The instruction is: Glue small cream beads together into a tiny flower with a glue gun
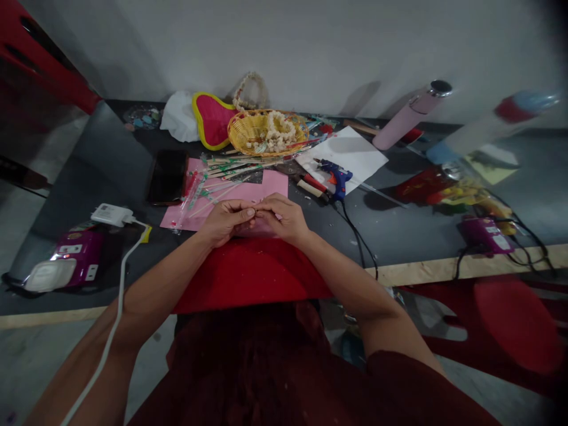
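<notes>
My left hand [227,220] and my right hand [282,216] meet fingertip to fingertip over the near edge of a pink sheet [248,190]. The fingers of both are curled tight around something small; it is too small and hidden to name. Just beyond the hands lies a bundle of thin sticks with green and red bits [222,174], some in a clear bag. A red sheet [248,273] lies under my wrists at the table's front edge.
A yellow woven basket [248,133] of pale beads stands behind the sticks. A blue glue gun [337,176] rests on white paper [355,152], its cord trailing forward. A black phone [167,176], a white charger [110,214], purple devices [77,255] [483,232] and a pink bottle [410,115] surround them.
</notes>
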The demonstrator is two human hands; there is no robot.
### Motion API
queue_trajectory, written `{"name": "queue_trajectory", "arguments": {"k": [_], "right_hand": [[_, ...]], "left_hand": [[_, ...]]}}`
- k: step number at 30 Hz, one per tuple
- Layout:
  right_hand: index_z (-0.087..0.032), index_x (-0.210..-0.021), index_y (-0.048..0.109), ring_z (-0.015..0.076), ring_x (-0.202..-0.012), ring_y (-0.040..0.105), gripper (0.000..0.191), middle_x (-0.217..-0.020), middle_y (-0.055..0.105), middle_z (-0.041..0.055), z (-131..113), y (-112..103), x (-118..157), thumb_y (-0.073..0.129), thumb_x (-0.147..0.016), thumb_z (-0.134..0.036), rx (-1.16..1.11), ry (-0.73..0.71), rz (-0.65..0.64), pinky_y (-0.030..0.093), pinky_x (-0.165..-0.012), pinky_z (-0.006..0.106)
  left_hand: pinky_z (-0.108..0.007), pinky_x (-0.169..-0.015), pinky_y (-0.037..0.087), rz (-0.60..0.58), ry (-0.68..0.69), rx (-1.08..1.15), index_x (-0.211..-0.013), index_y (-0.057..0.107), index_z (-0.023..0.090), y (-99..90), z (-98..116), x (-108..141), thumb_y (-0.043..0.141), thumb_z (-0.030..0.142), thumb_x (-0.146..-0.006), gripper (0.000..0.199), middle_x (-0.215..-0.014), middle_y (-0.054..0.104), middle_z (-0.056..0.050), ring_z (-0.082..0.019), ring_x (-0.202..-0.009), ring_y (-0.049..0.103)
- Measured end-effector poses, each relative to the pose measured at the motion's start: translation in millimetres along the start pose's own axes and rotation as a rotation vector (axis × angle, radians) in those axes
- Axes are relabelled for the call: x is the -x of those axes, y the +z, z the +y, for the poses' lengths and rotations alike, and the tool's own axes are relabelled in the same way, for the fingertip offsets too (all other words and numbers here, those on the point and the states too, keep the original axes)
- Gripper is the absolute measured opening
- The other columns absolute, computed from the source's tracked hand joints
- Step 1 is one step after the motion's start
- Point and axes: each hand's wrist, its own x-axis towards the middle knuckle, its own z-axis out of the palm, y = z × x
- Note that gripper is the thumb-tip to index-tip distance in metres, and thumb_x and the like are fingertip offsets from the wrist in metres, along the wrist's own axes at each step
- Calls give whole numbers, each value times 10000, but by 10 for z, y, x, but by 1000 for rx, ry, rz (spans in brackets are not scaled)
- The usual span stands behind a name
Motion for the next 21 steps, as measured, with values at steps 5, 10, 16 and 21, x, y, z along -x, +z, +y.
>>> {"name": "queue_trajectory", "arguments": {"k": [5,10,16,21], "right_hand": [[-209,-964,651,125,-850,610,161,-878,653,45,11,38,13,516,-882,-237,-8,6,2,528,-780,284],[-212,-972,652,124,-852,609,167,-885,653,44,4,37,10,514,-885,-249,4,14,2,526,-781,278],[-207,-964,652,124,-846,611,153,-876,659,40,25,18,1,529,-878,-237,21,28,38,526,-783,273],[-202,-1049,634,131,-904,603,213,-928,649,58,53,30,17,498,-886,-207,53,-16,-4,523,-819,279]], "left_hand": [[-178,-529,468,16,17,-17,-692,675,112,-11,-8,-13,808,288,-567,254,-562,623,-14,-75,-514,570],[-173,-505,458,24,10,-3,-709,680,110,-10,-6,-14,813,300,-558,277,-567,627,-19,-75,-507,569],[-199,-565,493,-6,3,48,-760,681,111,6,6,-8,818,292,-550,309,-612,647,-21,-90,-551,598],[-167,-507,447,30,21,-2,-815,675,121,-1,-17,-19,775,300,-622,281,-597,629,-8,-73,-521,569]]}}
